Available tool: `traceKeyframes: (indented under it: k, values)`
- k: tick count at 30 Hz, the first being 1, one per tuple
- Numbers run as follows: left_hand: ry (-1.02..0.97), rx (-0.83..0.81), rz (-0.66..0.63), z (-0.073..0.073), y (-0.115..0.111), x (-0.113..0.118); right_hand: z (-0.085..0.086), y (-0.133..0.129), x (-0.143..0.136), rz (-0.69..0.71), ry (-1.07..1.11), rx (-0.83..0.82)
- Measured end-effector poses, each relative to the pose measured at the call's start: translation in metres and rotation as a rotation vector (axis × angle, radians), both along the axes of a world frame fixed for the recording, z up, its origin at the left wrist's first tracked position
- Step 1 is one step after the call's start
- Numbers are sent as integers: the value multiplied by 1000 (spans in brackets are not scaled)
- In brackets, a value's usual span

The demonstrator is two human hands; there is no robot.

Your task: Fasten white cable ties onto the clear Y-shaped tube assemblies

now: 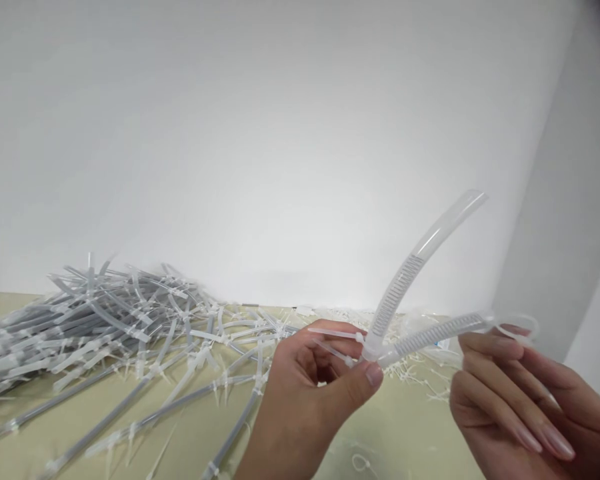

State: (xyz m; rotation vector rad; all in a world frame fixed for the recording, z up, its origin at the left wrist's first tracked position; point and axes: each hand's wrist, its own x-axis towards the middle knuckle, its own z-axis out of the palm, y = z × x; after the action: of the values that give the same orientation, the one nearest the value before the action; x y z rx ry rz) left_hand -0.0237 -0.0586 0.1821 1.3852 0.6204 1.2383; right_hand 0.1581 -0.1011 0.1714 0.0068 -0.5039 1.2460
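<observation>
Pile of tied tubes heaped left on the surface. Left hand pinches closed on the cable tie binding two clear tubes, which fan up-right from the pinch. Right hand sits half-open, fingers touching the lower tube's far end.
</observation>
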Motion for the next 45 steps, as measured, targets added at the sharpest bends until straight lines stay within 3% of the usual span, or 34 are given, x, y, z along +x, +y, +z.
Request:
traceKeyframes:
  k: [4,9,17,23,31,36,41,45]
  values:
    - [31,-4,-43,1,2,-2,7,3,-7,-80,-26,-85]
    - [-26,-28,4,3,1,0,15,3,-12,-159,-67,-146]
    - [-54,-35,-44,6,2,3,18,4,-21,-131,90,-161]
    - [-41,-52,32,4,2,5,16,10,-28,-403,32,-152]
    - [-56,-83,87,5,2,9,10,21,-34,-648,-175,-163]
    - [-132,-112,111,7,1,12,7,28,-53,-878,-404,-164]
    - [-283,-189,-8,8,-3,9,3,30,-74,-792,-785,-220]
    - [-315,-247,-139,5,2,6,-1,32,-79,-834,-864,-178]
